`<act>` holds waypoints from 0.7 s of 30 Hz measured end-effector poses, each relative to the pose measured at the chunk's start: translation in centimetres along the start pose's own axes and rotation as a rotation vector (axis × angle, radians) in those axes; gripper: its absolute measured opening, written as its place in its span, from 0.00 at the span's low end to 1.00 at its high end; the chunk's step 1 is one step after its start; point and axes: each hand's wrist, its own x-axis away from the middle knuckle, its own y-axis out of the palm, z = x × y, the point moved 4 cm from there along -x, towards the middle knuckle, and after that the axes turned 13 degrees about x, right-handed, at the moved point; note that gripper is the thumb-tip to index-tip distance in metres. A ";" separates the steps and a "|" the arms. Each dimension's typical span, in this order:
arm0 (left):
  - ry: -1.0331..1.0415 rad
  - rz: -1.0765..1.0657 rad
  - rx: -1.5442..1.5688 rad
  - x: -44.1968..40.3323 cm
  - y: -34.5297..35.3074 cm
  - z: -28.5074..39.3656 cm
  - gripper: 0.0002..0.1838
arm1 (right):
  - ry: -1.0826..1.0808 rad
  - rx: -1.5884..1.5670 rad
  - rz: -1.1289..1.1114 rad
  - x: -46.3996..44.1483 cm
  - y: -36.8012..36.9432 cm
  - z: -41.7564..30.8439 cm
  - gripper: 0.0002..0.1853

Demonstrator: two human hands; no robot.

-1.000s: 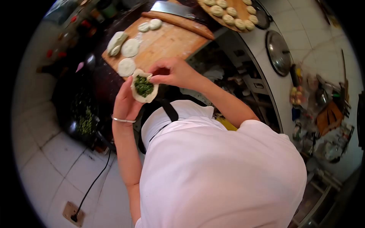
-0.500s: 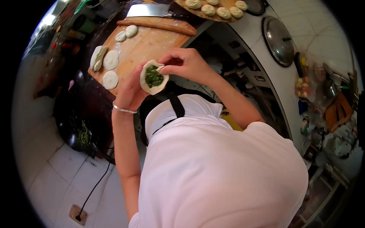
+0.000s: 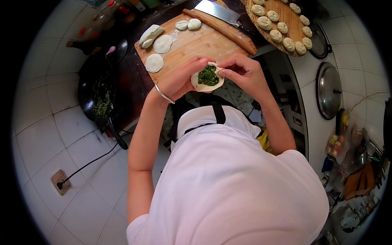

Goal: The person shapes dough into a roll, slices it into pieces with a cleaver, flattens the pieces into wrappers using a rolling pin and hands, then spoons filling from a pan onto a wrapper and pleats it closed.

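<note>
My left hand, with a bangle at its wrist, cups a round dough wrapper just off the near edge of the wooden cutting board. Chopped green filling lies in the wrapper's middle. On the right side, my right hand pinches the wrapper's rim between thumb and fingers, where a small gathered fold shows. The wrapper's top is still open. On the board lie two flat dough rounds, a dough roll and two small dough pieces.
A rolling pin lies along the board's far side, a cleaver beyond it. Several pleated buns rest on a round woven tray. At left stands a wok with green filling inside; a metal lid is at right.
The view has shifted, so everything sits farther right and more of the bun tray and wok shows. Both hands keep hold of the wrapper, the right still pinching its rim.
</note>
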 end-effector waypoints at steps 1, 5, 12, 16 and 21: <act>0.011 0.010 0.001 0.1 -0.3 -0.1 0.23 | -0.072 0.082 0.010 0.0 0.1 -0.4 0.09; 0.063 0.068 0.062 0.6 -1.1 0.2 0.23 | -0.111 0.092 -0.014 0.0 0.5 -1.1 0.09; 0.152 -0.012 -0.104 1.0 -1.0 0.7 0.22 | -0.034 -0.027 0.022 -1.0 1.2 -1.6 0.08; 0.248 0.123 -0.004 1.0 -2.2 0.9 0.26 | -0.122 0.048 0.184 -1.0 1.5 -1.9 0.07; 0.354 0.043 0.579 0.5 -0.9 -0.3 0.34 | -0.059 -0.033 0.198 -1.1 2.6 -2.9 0.06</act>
